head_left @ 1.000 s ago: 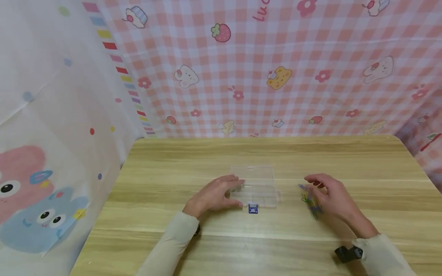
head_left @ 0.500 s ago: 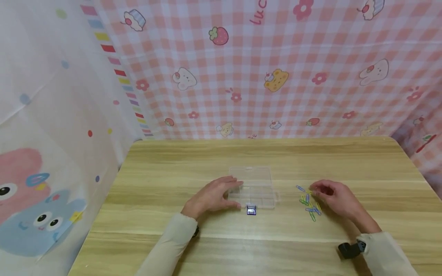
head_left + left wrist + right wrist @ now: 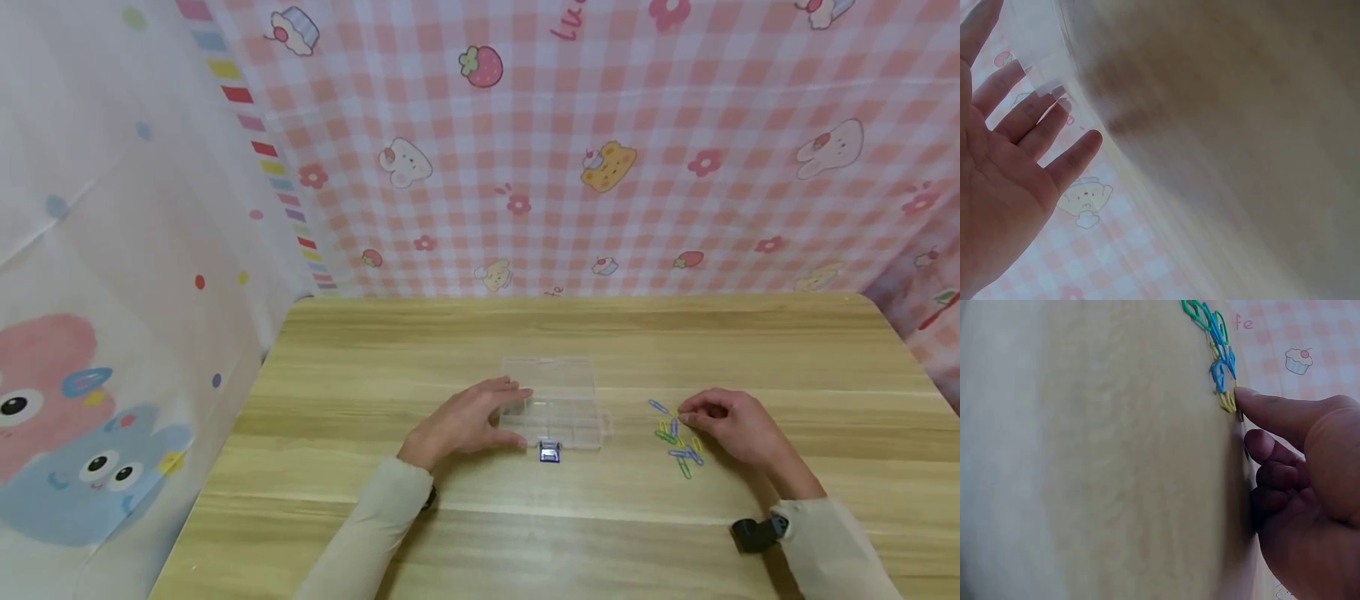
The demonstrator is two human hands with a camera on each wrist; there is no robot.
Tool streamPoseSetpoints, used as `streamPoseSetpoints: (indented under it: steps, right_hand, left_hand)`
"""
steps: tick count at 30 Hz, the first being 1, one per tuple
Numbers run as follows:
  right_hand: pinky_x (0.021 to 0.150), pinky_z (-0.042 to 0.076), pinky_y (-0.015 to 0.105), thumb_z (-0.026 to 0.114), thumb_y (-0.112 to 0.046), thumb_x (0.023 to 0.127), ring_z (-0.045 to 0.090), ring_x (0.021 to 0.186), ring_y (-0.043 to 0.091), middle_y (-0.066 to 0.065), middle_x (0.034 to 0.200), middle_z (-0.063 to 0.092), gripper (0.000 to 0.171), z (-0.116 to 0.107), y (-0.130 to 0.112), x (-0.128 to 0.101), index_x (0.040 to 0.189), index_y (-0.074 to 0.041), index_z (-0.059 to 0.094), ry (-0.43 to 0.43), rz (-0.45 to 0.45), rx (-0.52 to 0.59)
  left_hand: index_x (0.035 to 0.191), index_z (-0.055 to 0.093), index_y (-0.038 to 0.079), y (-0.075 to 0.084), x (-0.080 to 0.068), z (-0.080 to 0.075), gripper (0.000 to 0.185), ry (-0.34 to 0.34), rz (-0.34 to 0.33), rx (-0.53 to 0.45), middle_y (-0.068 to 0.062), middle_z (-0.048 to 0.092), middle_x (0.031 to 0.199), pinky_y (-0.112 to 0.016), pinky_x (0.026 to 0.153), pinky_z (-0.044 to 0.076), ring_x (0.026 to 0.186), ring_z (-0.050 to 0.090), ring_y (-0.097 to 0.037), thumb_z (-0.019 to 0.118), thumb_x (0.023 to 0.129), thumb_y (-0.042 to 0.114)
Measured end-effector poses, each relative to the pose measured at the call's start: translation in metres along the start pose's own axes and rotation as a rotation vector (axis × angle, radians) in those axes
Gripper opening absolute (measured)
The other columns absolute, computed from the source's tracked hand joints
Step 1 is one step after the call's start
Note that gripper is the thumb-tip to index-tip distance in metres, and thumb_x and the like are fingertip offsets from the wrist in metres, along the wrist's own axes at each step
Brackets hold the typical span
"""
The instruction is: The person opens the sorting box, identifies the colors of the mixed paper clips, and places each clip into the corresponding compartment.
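A wooden desk (image 3: pixel 375 517) is sitting against pink checked cloth (image 3: pixel 675 208). Left hand (image 3: pixel 465 423), fingers flat, is resting on the box (image 3: pixel 558 404); right hand (image 3: pixel 738 429), fingers curled, is touching clips (image 3: pixel 678 442) mid-desk.

Your right hand (image 3: pixel 738 429) is lower now than a second ago: it has come down from above the paper clips (image 3: pixel 677 437) to the table (image 3: pixel 750 350) at their right edge, fingers curled, fingertip touching a yellow clip. The clips, half covered before, now show in full.
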State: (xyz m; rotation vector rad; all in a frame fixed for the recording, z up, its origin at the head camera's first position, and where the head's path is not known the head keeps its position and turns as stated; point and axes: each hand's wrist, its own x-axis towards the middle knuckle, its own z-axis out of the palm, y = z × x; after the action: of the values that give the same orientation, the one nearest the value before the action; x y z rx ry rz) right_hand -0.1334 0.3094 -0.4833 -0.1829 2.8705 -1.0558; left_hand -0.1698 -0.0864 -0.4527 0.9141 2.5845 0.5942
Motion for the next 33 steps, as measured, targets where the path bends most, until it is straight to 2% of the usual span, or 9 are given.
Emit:
streamPoseSetpoints:
  steps: [15, 26, 33]
  right_hand:
    - [0.061, 0.035, 0.023, 0.067, -0.011, 0.094, 0.046, 0.072, 0.012, 0.001, 0.077, 0.054, 0.007, 0.000, -0.011, 0.004, 0.093, -0.004, 0.068, -0.084, 0.053, 0.027]
    - [0.062, 0.035, 0.023, 0.066, -0.013, 0.095, 0.047, 0.073, 0.013, 0.001, 0.078, 0.055, 0.009, -0.001, -0.008, 0.001, 0.095, -0.004, 0.067, -0.107, 0.062, 0.041]
    - [0.063, 0.037, 0.023, 0.064, -0.020, 0.098, 0.048, 0.076, 0.014, 0.003, 0.082, 0.057, 0.016, -0.004, -0.008, 0.001, 0.099, -0.004, 0.067, -0.121, 0.086, 0.080]
  left_hand:
    - [0.146, 0.050, 0.019, -0.002, 0.000, -0.001, 0.072, 0.024, -0.008, -0.024, -0.005, 0.041, 0.156, -0.041, 0.120, 0.028, 0.146, 0.032, -0.022, 0.076, 0.084, 0.045]
    - [0.147, 0.049, 0.019, -0.002, 0.000, 0.001, 0.072, 0.011, -0.010, -0.026, -0.005, 0.040, 0.156, -0.040, 0.120, 0.028, 0.147, 0.031, -0.022, 0.075, 0.085, 0.045]
    - [0.148, 0.047, 0.020, -0.001, 0.001, 0.002, 0.072, 0.003, -0.014, -0.001, -0.004, 0.039, 0.157, -0.040, 0.121, 0.025, 0.148, 0.029, -0.022, 0.073, 0.087, 0.047]
